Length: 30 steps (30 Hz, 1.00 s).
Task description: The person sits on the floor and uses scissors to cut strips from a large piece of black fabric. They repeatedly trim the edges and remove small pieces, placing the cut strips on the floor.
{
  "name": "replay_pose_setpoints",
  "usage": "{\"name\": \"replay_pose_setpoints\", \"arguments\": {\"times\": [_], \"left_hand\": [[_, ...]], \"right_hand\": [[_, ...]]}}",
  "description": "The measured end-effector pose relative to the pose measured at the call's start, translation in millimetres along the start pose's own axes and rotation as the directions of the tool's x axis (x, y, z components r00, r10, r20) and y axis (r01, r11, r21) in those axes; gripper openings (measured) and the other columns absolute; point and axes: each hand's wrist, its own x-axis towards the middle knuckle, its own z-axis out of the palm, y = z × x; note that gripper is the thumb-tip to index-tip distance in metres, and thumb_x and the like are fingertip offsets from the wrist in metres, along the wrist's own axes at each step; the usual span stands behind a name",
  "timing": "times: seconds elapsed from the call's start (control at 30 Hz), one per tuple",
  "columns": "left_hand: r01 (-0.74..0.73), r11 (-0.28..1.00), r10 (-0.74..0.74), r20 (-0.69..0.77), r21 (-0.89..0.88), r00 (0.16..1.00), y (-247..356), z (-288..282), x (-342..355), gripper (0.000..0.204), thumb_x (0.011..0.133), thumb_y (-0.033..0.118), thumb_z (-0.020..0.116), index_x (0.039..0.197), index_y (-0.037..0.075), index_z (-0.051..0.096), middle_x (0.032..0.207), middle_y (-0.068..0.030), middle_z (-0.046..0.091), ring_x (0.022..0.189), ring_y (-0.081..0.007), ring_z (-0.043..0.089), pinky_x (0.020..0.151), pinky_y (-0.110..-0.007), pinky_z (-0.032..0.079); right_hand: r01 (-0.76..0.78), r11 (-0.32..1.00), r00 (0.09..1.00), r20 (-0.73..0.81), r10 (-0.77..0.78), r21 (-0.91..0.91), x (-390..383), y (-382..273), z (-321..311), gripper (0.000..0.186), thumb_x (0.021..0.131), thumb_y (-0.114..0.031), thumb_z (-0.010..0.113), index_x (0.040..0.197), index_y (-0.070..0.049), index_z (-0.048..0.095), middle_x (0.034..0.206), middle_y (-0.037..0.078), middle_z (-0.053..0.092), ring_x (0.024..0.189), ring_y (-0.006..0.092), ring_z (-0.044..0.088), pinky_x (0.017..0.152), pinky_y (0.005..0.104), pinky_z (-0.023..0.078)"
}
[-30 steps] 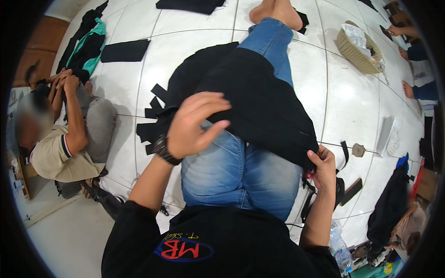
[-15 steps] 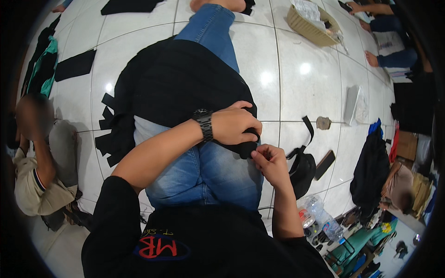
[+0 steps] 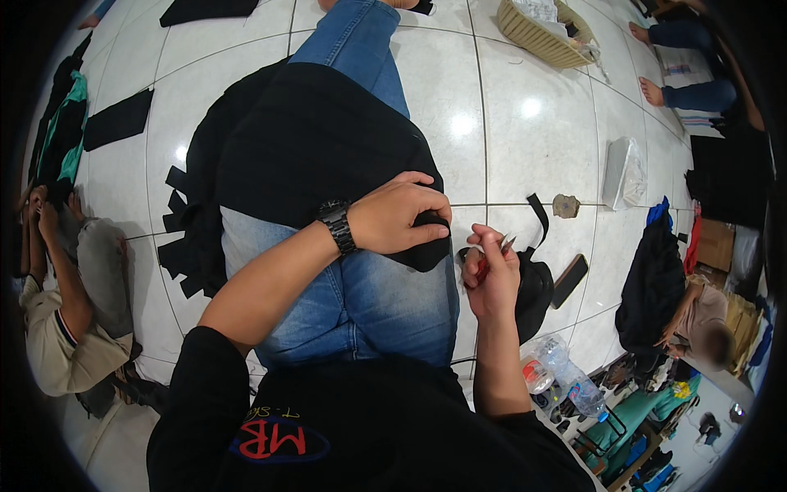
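Note:
Black fabric [image 3: 311,143] lies over my jeans-clad legs [image 3: 328,303], with several black strips spreading out at its left. My left hand [image 3: 402,217], with a watch on the wrist, grips the fabric near its right edge, thumb and fingers bent over it. To the right of it, my right hand [image 3: 492,266] holds small red thread snips [image 3: 479,266], their metal points sticking up. A black bag [image 3: 533,303] with a strap lies beside that hand, next to a dark phone [image 3: 571,281].
Coworkers sit at the left [image 3: 70,328] and right [image 3: 705,332]; another's feet [image 3: 652,92] show at top right. A woven basket [image 3: 545,37], white package [image 3: 623,172], plastic bottles [image 3: 578,381], dark garments [image 3: 652,295] and folded black cloth [image 3: 119,119] are on the tiled floor [image 3: 443,98].
My left hand has moved right and down onto the fabric's edge. My right hand has let go of that edge and now has red snips raised in it.

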Motion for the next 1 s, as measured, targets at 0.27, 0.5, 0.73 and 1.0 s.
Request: {"name": "replay_pose_setpoints", "arguments": {"times": [0.27,0.5,0.73,1.0], "left_hand": [[-0.024,0.999,0.023,-0.04,-0.036,0.999,-1.3,2.9,-0.3,0.017,0.094,0.024,0.068,0.097,0.008,0.07,0.08,-0.0044,0.067,0.082,-0.0203,0.066,0.115,-0.045,0.035],[0.051,0.998,-0.062,-0.271,-0.047,0.96,-5.3,25.3,1.9,0.015,0.093,0.019,0.068,0.092,0.005,0.069,0.086,-0.0056,0.069,0.086,-0.0231,0.065,0.112,-0.042,0.039],[-0.051,0.998,0.041,-0.247,-0.035,0.968,-4.0,16.6,5.2,0.013,0.093,0.02,0.069,0.092,0.007,0.068,0.083,-0.005,0.065,0.09,-0.0248,0.063,0.104,-0.041,0.041],[-0.031,0.999,0.038,-0.247,0.029,0.968,-0.7,22.7,3.6,0.014,0.094,0.023,0.067,0.093,0.009,0.068,0.085,-0.0042,0.065,0.091,-0.0235,0.064,0.104,-0.041,0.04]], "right_hand": [[0.295,0.623,0.941,0.332,-0.06,-0.724,4.7,-11.7,17.9,0.019,0.093,-0.018,0.073,0.097,0.001,0.071,0.07,-0.002,0.06,0.062,0.0049,0.046,0.058,0.0243,0.039],[0.259,0.714,0.963,0.234,-0.136,-0.65,-7.3,22.7,16.6,0.023,0.096,-0.023,0.07,0.089,-0.001,0.068,0.069,-0.001,0.057,0.064,0.005,0.045,0.058,0.0245,0.037],[0.333,0.822,0.94,0.235,-0.248,-0.463,7.2,5.8,21.1,0.013,0.092,-0.013,0.074,0.098,-0.002,0.071,0.076,-0.002,0.063,0.067,0.0034,0.05,0.059,0.0202,0.038],[0.072,0.924,0.972,0.236,0.02,-0.376,14.1,-12.6,15.0,0.008,0.089,-0.005,0.074,0.094,-0.001,0.07,0.067,0.0,0.059,0.055,0.0045,0.049,0.046,0.0215,0.034]]}}
